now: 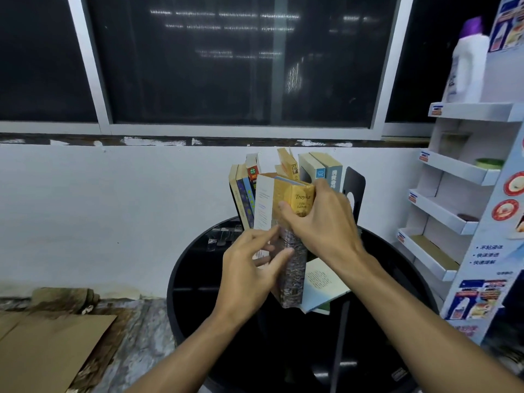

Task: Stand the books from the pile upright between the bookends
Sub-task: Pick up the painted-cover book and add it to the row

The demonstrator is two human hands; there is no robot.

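Held clear of the worktop [198, 293] is the thick book [296, 268], spine toward the camera and slightly tilted, just in front of the standing row [326, 173].

The right grip [320, 222] is clamped round the yellow top of the spine, with the thumb on the near side. The left grip [246, 268] is curled against the lower cover edge. It appears to pinch that edge, though blur at the fingertips makes the exact contact uncertain.

The row is seen fanned and leaning, some volumes to the left and some to the right. A black bookend [354, 182] is noted at its right end; the other bookend cannot be made out. One pale book [320, 282] lies flat on the worktop under the right forearm.

The step in hand is judged to be insertion of the thick book into the row.
- A gap should first be opened by pushing the leaning volumes upright with the left grip.
- The book is best lowered bottom edge first, with the covers pressed closed so that no neighbouring page is caught.
- It should then be slid back until the spines are flush.
- Last, the row should be pressed toward the bookend so that nothing slumps.
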